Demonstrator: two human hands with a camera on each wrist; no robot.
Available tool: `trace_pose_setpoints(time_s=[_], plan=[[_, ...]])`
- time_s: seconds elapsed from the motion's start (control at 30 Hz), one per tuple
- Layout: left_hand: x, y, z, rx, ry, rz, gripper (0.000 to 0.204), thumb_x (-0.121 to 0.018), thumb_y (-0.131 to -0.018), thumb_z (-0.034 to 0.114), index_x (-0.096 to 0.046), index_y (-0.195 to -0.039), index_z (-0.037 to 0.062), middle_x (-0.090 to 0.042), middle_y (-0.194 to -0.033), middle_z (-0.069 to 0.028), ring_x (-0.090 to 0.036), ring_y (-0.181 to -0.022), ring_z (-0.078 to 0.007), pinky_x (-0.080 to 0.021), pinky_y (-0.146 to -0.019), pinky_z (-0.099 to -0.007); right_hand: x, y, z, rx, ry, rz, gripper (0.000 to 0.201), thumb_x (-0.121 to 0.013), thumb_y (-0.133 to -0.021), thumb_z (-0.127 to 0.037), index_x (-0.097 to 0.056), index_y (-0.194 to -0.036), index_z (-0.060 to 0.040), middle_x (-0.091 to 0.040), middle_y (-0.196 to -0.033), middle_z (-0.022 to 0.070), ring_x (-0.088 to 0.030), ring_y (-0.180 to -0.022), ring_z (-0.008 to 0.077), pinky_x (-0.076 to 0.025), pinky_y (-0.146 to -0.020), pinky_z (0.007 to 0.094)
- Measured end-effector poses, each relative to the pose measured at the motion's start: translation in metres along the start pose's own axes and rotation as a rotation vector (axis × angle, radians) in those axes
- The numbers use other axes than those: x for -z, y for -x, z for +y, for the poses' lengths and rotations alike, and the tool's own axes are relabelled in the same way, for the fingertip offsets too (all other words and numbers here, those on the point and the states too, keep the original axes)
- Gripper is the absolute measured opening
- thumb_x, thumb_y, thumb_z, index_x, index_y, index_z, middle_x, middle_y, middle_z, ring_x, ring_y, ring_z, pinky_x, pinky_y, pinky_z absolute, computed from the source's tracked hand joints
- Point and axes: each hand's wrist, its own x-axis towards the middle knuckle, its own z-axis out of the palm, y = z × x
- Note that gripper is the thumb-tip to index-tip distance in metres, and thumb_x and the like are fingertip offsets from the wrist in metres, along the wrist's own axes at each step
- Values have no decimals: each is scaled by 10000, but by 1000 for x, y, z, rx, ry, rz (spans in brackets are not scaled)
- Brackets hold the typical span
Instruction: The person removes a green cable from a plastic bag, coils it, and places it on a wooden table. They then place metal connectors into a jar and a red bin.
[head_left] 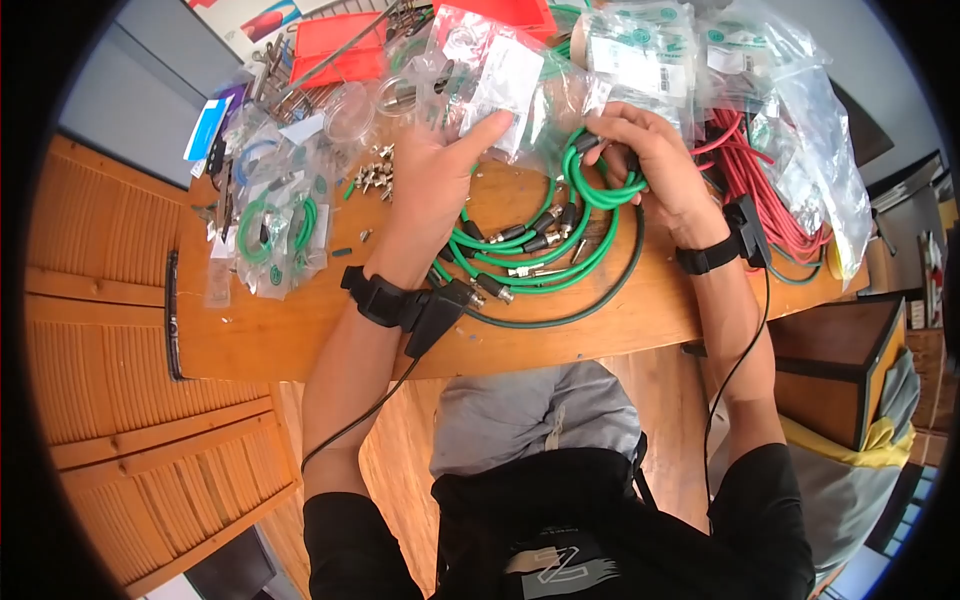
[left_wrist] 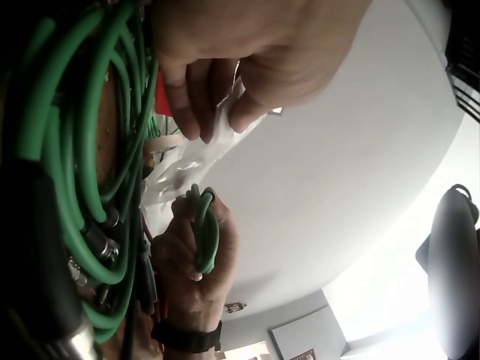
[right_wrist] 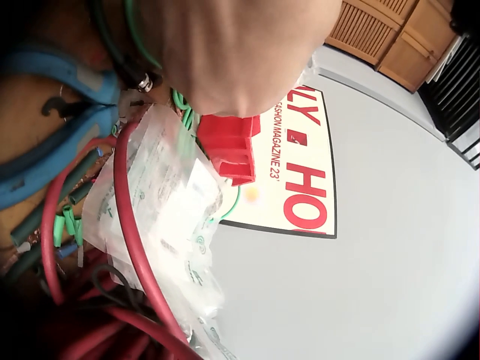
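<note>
My left hand pinches a clear plastic bag with a white label at the back of the table. In the left wrist view, the fingertips of the left hand meet on the crinkled bag. My right hand grips a small green cable coil, its fingers curled round it; in the left wrist view that coil stands in front of the palm. Larger green cable loops with black and metal connectors lie between and below the hands. Hand blur hides the right fingers in the right wrist view.
Bagged green cables lie at the left, near small metal connectors. Red cables and labelled bags are at the right and back. Red boxes stand behind. Blue-handled pliers show in the right wrist view.
</note>
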Motion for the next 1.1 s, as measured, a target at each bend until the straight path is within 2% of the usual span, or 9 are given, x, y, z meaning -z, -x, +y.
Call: trace_pose_setpoints(time_s=[0.17,0.33,0.43,0.53,0.63,0.77,0.83,0.93,1.1], plan=[[6,0,5,-29,-136,22,264,-724,-923,111,-682,-1109,-73,-723,-1013,-105,-689,-865,-157,-590,-710,-308,5,-1,-4,145,-56,77,302,-676,-964,-229,-596,-1099,30,-722,-826,107,-530,-495,77,-383,-399,214],[7,0,6,12,-191,82,266,-713,-926,114,-691,-1098,-87,-724,-1016,-114,-696,-857,-157,-618,-677,-303,4,5,-12,218,43,152,341,-651,-989,-239,-596,-1178,39,-733,-834,118,-540,-486,71,-402,-403,214],[5,-1,6,-23,-164,118,258,-704,-931,111,-695,-1092,-89,-727,-1016,-115,-698,-859,-157,-623,-672,-304,10,3,-10,238,-3,26,304,-624,-1005,-232,-607,-1161,29,-736,-844,107,-556,-508,71,-418,-407,213],[0,-2,1,-51,-122,90,274,-711,-933,127,-694,-1101,-88,-726,-1008,-109,-697,-865,-159,-630,-698,-315,-4,2,-1,210,-24,-5,262,-602,-1018,-222,-629,-1117,19,-739,-851,105,-575,-532,80,-443,-414,218],[-16,4,-4,-38,-16,103,279,-718,-939,140,-700,-1109,-80,-725,-1003,-96,-689,-860,-142,-609,-733,-294,-19,5,5,56,-121,-100,263,-584,-1028,-246,-641,-1048,10,-740,-857,110,-589,-541,96,-479,-426,229],[-24,7,-16,-42,-114,82,294,-708,-958,175,-697,-1116,-73,-716,-994,-73,-676,-891,-123,-562,-826,-281,-31,9,7,-77,-217,-127,302,-560,-1039,-257,-634,-924,12,-685,-750,78,-512,-490,106,-521,-451,260],[-22,8,-18,45,-145,40,300,-675,-985,189,-684,-1136,-71,-708,-1021,-68,-667,-928,-116,-536,-872,-279,-28,7,8,-55,-248,-113,307,-558,-1037,-244,-633,-901,21,-663,-728,80,-500,-495,109,-529,-459,271],[-27,8,-15,126,113,-56,318,-604,-1029,214,-652,-1172,-66,-694,-1084,-71,-660,-998,-129,-522,-949,-300,-22,4,9,-28,-272,-41,305,-558,-1030,-220,-632,-875,32,-641,-711,86,-489,-503,117,-535,-469,287],[-33,11,-11,116,94,-130,345,-554,-1056,245,-630,-1181,-67,-676,-1159,-95,-659,-1060,-154,-511,-1022,-326,-16,0,12,31,-269,99,270,-552,-1023,-183,-618,-889,42,-655,-732,112,-504,-507,144,-500,-463,289]])
